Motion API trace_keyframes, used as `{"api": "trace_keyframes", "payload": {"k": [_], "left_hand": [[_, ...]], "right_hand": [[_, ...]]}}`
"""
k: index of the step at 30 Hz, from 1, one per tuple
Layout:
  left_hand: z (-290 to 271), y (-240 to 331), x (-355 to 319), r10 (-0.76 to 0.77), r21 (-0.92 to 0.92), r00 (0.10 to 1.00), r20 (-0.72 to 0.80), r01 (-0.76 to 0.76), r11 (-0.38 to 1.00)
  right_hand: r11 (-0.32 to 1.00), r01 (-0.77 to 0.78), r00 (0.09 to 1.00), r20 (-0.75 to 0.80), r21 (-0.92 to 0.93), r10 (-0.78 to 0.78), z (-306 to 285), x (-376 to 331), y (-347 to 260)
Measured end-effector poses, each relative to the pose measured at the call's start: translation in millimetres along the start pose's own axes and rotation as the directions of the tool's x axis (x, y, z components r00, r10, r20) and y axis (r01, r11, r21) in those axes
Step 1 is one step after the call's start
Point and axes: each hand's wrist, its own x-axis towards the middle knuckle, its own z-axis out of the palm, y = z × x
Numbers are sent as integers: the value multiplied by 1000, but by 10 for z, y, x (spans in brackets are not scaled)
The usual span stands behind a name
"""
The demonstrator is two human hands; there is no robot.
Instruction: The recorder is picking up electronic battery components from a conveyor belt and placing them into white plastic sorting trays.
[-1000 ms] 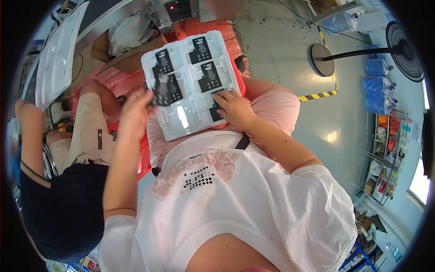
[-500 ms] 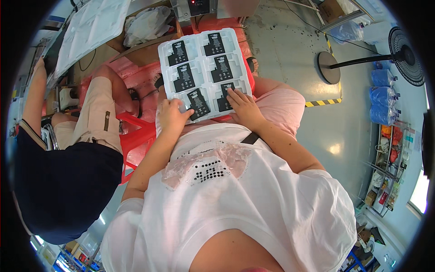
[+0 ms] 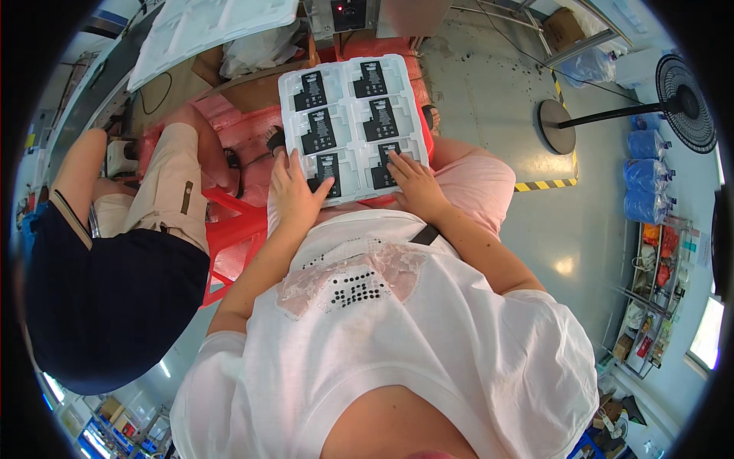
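A white plastic tray (image 3: 344,115) lies across my lap, its pockets holding flat black battery packs in two columns. My left hand (image 3: 297,193) is at the tray's near left corner, fingers spread along the edge. Its thumb rests on the near-left battery pack (image 3: 327,168), which sits straight in its pocket and is partly covered by the thumb. On the near-right battery pack (image 3: 384,174) lie the fingertips of my right hand (image 3: 420,190), stretched out and slightly apart. Farther up the tray, the middle-right battery pack (image 3: 380,120) and the others sit untouched.
At my left sits a person in a dark top (image 3: 115,306) beside a red plastic stool (image 3: 229,245). Another white tray (image 3: 206,34) is at the upper left, near a cardboard box with clear plastic bags (image 3: 260,53). A black standing fan (image 3: 556,126) is on the right.
The near-left battery pack was tilted and now lies straight. My left fingers have stretched out along the tray edge. The other white tray at upper left has shifted right in the picture.
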Motion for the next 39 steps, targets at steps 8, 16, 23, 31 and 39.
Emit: {"api": "trace_keyframes", "payload": {"k": [8, 16, 23, 31, 39], "left_hand": [[-427, 302, 1657, -310, -965, 924, 223, 254, 62], [-740, 242, 2672, -366, -852, 838, 404, 199, -485], [-853, 499, 2409, -391, -915, 841, 374, 265, -304], [-1372, -39, 1762, -224, -939, 916, 333, 300, -169], [-1600, -596, 836, -264, -897, 861, 435, 440, -44]], "right_hand": [[993, 60, 996, -60, -100, -66, 131, -51, 39], [963, 239, 957, -137, -124, -255, 56, 218, -194], [826, 562, 791, 262, 47, -553, 105, 641, -471], [915, 396, 847, 355, 73, -395, 101, 577, -519], [677, -23, 991, -70, 736, 110, -138, 480, -267]]}}
